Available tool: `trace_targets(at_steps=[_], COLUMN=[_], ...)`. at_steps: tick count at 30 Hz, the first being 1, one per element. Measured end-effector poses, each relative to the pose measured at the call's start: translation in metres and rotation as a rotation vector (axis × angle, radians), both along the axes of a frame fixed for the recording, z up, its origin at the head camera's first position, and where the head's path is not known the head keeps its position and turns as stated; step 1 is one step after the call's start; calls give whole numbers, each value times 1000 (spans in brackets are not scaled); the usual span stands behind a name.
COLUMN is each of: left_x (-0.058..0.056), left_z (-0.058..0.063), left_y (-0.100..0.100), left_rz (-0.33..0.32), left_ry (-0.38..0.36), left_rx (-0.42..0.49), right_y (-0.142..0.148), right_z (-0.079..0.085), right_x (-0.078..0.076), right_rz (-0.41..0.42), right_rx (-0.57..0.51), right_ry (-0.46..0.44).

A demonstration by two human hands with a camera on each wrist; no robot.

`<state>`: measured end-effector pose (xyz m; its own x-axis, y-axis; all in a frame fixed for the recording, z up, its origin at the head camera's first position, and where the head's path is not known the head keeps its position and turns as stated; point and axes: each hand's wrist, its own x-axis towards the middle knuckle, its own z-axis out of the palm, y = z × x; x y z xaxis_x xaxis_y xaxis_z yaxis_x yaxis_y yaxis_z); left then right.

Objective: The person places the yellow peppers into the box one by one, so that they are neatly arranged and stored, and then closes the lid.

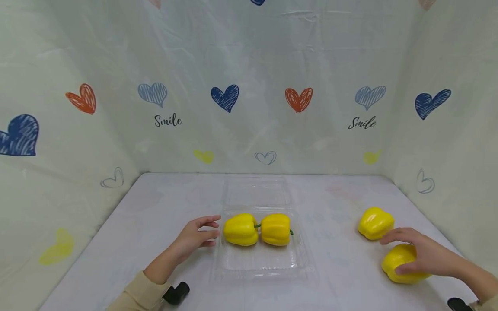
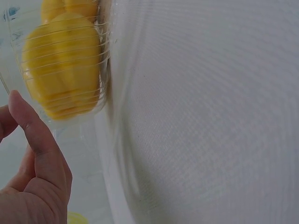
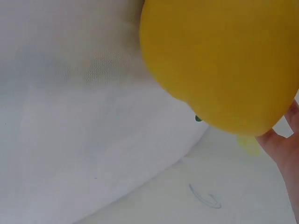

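Two yellow bell peppers, a left one [image 1: 240, 230] and a right one [image 1: 276, 230], lie side by side in a clear plastic clamshell box [image 1: 256, 261] with its lid [image 1: 256, 192] folded back. My left hand [image 1: 196, 235] is at the box's left side, fingers loosely bent and fingertips right at the rim; nothing is in its grasp. Far right, my right hand [image 1: 432, 255] spans a third yellow bell pepper [image 1: 398, 259], thumb on the near side and fingers on the far side. That pepper [image 3: 224, 60] fills much of the right wrist view, covering part of the hand.
Just beyond the right hand lies another yellow bell pepper [image 1: 375, 223]. A white cloth covers the table [image 1: 155, 207]. Pale curtains [image 1: 256, 56] printed with hearts stand around its back and sides.
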<state>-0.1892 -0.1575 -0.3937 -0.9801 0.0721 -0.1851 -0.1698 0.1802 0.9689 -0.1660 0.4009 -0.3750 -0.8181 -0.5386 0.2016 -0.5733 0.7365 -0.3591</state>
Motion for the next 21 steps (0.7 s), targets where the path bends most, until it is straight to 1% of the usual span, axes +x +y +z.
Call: trace_targets(at_steps=[1, 5, 8, 12, 16, 21], left_x=[0, -1, -1, 0, 0, 0], left_z=[0, 1, 2, 3, 4, 3], left_y=[0, -1, -1, 0, 0, 0], left_rz=[1, 2, -1, -2, -3, -3], left_ry=[1, 0, 1, -1, -2, -4], left_rx=[-1, -1, -3, -9, -13, -16], right_y=[2, 11, 16, 20, 21, 14], right_z=[0, -3, -4, -6, -8, -7], right_x=[0, 1, 1, 0, -1, -1], right_rz=[4, 43, 74, 98, 123, 114], right_rx=[13, 35, 34, 37, 50, 62], right_ry=[-19, -25, -83, -201, -167, -119])
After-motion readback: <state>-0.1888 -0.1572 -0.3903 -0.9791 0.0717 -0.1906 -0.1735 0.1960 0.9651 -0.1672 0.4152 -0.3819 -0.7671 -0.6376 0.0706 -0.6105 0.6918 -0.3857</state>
